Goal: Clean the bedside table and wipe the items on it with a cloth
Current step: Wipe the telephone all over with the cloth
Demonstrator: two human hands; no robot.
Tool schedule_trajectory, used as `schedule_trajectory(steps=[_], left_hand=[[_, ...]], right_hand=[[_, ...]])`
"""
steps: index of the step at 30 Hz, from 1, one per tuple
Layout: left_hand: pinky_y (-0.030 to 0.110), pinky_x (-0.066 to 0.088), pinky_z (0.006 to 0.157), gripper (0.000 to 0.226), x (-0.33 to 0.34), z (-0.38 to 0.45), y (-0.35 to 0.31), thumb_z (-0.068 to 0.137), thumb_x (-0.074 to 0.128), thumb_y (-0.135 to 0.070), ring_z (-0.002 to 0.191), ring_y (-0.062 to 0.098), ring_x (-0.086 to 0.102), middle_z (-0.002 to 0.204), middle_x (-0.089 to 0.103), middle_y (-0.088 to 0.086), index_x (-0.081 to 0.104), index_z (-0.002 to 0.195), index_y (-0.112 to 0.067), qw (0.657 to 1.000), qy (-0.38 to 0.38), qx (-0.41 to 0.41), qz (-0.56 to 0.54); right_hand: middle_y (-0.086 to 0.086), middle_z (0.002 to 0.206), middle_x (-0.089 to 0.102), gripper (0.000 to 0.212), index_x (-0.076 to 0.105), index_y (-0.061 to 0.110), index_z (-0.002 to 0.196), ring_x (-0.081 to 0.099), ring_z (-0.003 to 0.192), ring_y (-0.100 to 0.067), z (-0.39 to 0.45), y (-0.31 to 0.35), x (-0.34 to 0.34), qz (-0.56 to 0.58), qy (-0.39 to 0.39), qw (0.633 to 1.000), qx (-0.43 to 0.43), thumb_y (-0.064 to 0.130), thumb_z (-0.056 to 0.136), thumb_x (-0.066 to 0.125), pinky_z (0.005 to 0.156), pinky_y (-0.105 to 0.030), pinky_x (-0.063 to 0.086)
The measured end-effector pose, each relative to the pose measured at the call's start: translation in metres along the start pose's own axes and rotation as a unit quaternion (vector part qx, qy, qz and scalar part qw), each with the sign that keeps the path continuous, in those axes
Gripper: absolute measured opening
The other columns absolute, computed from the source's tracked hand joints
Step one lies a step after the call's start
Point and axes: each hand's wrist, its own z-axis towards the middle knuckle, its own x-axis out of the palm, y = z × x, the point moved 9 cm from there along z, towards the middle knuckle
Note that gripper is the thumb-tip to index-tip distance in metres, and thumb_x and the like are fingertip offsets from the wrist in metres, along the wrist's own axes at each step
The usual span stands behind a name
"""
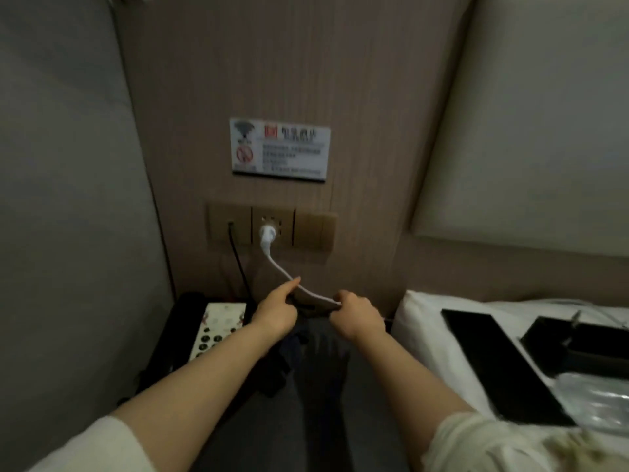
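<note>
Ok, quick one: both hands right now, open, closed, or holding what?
Left hand: holds the grey cloth wrapped around the white cable.
Right hand: fingers curled, gripping the cable.

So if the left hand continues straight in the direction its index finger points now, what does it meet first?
The left hand points up and to the right, along the white cable. Going straight on, it would probably reach the wood wall panel just below the socket plate; depth is unclear.
</note>
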Motion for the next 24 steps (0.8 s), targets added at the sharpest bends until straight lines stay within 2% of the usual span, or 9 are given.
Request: schedule_trajectory(steps=[3,4,6,8,11,13,18,22,24], left_hand=[[0.028,0.054,0.062,0.082,-0.028,-0.044,-0.041,0.085,0.032,0.017,0.091,0.017,0.06,0.153,0.034,0.006,0.032,0.147,-0.036,0.996,0.007,0.02,-0.088],[0.025,0.051,0.06,0.08,-0.035,-0.06,-0.055,0.087,0.034,0.016,0.088,0.014,0.059,0.154,0.032,0.006,0.029,0.149,-0.036,0.994,0.006,0.031,-0.101],[0.024,0.051,0.073,0.073,-0.048,-0.1,-0.086,0.093,0.041,0.01,0.103,0.017,0.058,0.152,0.035,0.007,0.024,0.151,-0.031,0.987,0.008,0.038,-0.157],[0.03,0.051,0.084,0.057,-0.056,-0.146,-0.111,0.097,0.046,-0.001,0.11,0.023,0.057,0.138,0.051,0.009,0.031,0.149,-0.019,0.97,0.008,0.034,-0.242],[0.04,0.051,0.091,0.035,-0.054,-0.225,-0.13,0.1,0.048,-0.022,0.102,0.027,0.063,0.115,0.066,0.01,0.055,0.13,-0.006,0.917,0.017,-0.009,-0.399],[0.043,0.05,0.092,0.041,-0.047,-0.283,-0.135,0.099,0.047,-0.034,0.106,0.031,0.063,0.118,0.066,0.013,0.06,0.124,-0.005,0.873,0.043,-0.06,-0.482],[0.042,0.052,0.083,0.042,-0.027,-0.391,-0.13,0.098,0.049,-0.036,0.104,0.035,0.064,0.116,0.067,0.019,0.063,0.12,-0.003,0.835,0.085,-0.121,-0.53],[0.035,0.056,0.077,0.027,-0.03,-0.437,-0.129,0.093,0.061,-0.017,0.094,0.027,0.069,0.106,0.072,0.013,0.064,0.116,-0.004,0.901,0.037,-0.051,-0.429],[0.029,0.056,0.069,0.018,-0.029,-0.456,-0.137,0.092,0.061,-0.02,0.087,0.019,0.072,0.099,0.075,0.006,0.067,0.106,-0.01,0.923,0.048,-0.015,-0.381]], right_hand=[[-0.012,0.129,0.057,0.041,0.054,0.015,0.13,0.056,0.115,-0.031,-0.034,0.01,-0.031,0.099,0.01,0.995,0.002,0.019,0.09,0.051,0.085,-0.032,0.045],[-0.012,0.131,0.057,0.042,0.053,0.012,0.133,0.055,0.117,-0.031,-0.046,0.014,-0.04,0.149,0.012,0.989,0.005,0.016,0.091,0.052,0.089,-0.032,0.046],[-0.018,0.13,0.058,0.04,0.054,0.003,0.132,0.057,0.115,-0.031,-0.083,0.023,-0.058,0.302,0.028,0.953,0.02,0.012,0.093,0.054,0.096,-0.037,0.049],[-0.023,0.127,0.059,0.037,0.055,-0.001,0.129,0.059,0.107,-0.031,-0.131,0.034,-0.067,0.479,0.06,0.875,0.042,0.018,0.097,0.054,0.092,-0.041,0.051],[-0.019,0.132,0.057,0.043,0.057,0.007,0.127,0.055,0.119,-0.033,-0.218,0.051,-0.066,0.684,0.134,0.711,0.091,0.038,0.097,0.053,0.102,-0.045,0.045],[-0.019,0.134,0.057,0.046,0.058,0.006,0.128,0.052,0.124,-0.036,-0.277,0.056,-0.078,0.739,0.141,0.655,0.073,0.04,0.098,0.049,0.103,-0.046,0.043],[-0.015,0.12,0.067,0.043,0.064,0.007,0.123,0.062,0.113,-0.033,-0.391,0.036,-0.088,0.744,0.158,0.648,0.038,0.036,0.093,0.055,0.099,-0.046,0.047],[-0.009,0.11,0.072,0.035,0.064,0.011,0.12,0.071,0.095,-0.024,-0.453,0.011,-0.095,0.698,0.131,0.704,0.004,0.021,0.088,0.058,0.074,-0.032,0.057],[-0.01,0.115,0.071,0.034,0.067,0.016,0.119,0.071,0.091,-0.024,-0.482,0.001,-0.103,0.688,0.134,0.713,-0.024,0.019,0.086,0.058,0.073,-0.033,0.054]])
